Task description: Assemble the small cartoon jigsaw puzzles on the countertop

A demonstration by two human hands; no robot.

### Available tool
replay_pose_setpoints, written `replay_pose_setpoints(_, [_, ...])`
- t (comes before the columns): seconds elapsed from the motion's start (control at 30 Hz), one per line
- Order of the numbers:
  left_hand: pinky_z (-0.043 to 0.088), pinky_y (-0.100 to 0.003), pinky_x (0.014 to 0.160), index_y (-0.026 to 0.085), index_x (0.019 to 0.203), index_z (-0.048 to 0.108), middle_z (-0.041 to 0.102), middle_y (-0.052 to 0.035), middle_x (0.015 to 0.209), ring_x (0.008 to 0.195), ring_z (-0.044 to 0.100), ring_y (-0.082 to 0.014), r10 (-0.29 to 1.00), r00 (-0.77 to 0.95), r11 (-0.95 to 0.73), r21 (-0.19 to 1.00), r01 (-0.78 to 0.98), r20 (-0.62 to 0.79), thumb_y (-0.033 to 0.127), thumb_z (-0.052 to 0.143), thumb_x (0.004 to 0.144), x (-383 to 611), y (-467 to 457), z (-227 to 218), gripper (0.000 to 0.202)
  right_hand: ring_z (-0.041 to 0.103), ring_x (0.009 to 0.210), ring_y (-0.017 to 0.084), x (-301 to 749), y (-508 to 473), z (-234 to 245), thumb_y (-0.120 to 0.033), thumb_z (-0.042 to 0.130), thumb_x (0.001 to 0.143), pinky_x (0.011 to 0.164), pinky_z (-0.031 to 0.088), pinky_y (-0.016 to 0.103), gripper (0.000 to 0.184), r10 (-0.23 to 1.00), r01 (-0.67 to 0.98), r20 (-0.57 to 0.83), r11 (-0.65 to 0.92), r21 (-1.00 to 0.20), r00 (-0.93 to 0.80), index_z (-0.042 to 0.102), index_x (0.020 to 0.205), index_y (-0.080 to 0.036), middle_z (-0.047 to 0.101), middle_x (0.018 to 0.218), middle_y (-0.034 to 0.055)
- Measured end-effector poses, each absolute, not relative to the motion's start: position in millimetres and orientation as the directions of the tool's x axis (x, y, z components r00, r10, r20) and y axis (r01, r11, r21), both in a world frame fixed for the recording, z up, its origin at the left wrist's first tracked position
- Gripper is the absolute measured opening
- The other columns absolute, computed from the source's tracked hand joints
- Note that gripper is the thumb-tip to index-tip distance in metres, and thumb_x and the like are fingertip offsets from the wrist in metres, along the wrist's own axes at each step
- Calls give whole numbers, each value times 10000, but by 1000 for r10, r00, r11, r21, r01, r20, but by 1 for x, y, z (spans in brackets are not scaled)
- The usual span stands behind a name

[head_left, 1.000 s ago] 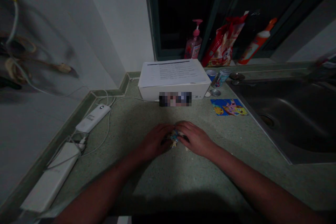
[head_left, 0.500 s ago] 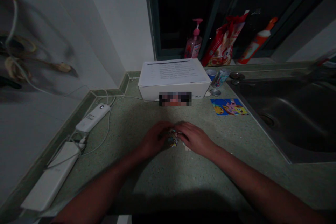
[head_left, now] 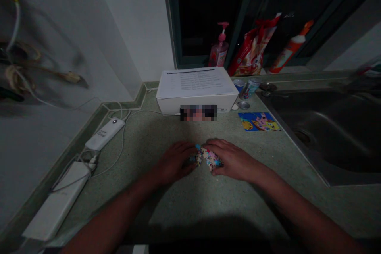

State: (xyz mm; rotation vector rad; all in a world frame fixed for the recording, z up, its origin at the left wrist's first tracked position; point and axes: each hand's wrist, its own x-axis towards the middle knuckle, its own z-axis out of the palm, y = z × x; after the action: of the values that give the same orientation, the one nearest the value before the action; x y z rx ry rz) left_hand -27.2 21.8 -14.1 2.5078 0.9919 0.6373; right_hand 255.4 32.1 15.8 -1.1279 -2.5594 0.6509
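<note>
Both of my hands rest on a speckled green counter (head_left: 184,202) and meet at a small heap of colourful puzzle pieces (head_left: 207,156). My left hand (head_left: 174,162) curls around the heap's left side, fingers bent onto it. On the right side, my right hand (head_left: 235,160) has its fingers and thumb closed on a clump of the pieces. Part of the heap is hidden under the fingers.
A white box (head_left: 196,89) with a printed sheet on top stands behind the hands. A cartoon picture card (head_left: 258,121) lies to its right, by small tins (head_left: 249,87). A steel sink (head_left: 330,127) fills the right. Power strips and cables (head_left: 104,134) line the left edge.
My right hand has shifted slightly right and turned, so more of the puzzle pieces show between the hands. My left hand stays in place.
</note>
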Motion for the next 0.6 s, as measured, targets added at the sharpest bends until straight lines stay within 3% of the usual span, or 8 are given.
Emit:
replay_pose_setpoints(0.13, [521, -527, 1046, 257, 1337, 630, 693, -101, 1340, 1218, 641, -303, 705, 634, -694, 493, 524, 318, 234, 714, 933, -20, 23, -22, 413, 626, 1243, 310, 248, 32, 11, -240, 915, 746, 1057, 539, 478, 645, 753, 626, 61, 586, -514, -655, 652, 1334, -270, 648, 1344, 98])
replay_pose_setpoints(0.33, [544, -473, 995, 234, 1255, 668, 741, -89, 1234, 1118, 674, -269, 723, 607, -676, 519, 522, 331, 196, 669, 962, -17, 28, -25, 296, 636, 1229, 304, 246, 34, 10, -225, 835, 824, 1058, 540, 476, 582, 749, 616, 84, 597, -514, -657, 631, 1367, -262, 663, 1310, 99])
replay_pose_setpoints(0.6, [518, -507, 1041, 223, 1334, 629, 713, -111, 1314, 1196, 655, -306, 733, 603, -668, 504, 547, 316, 268, 764, 904, -14, 27, -26, 453, 671, 1166, 271, 240, 36, 7, -150, 678, 932, 1001, 581, 446, 389, 730, 584, 166, 643, -496, -663, 663, 1308, -252, 693, 1218, 92])
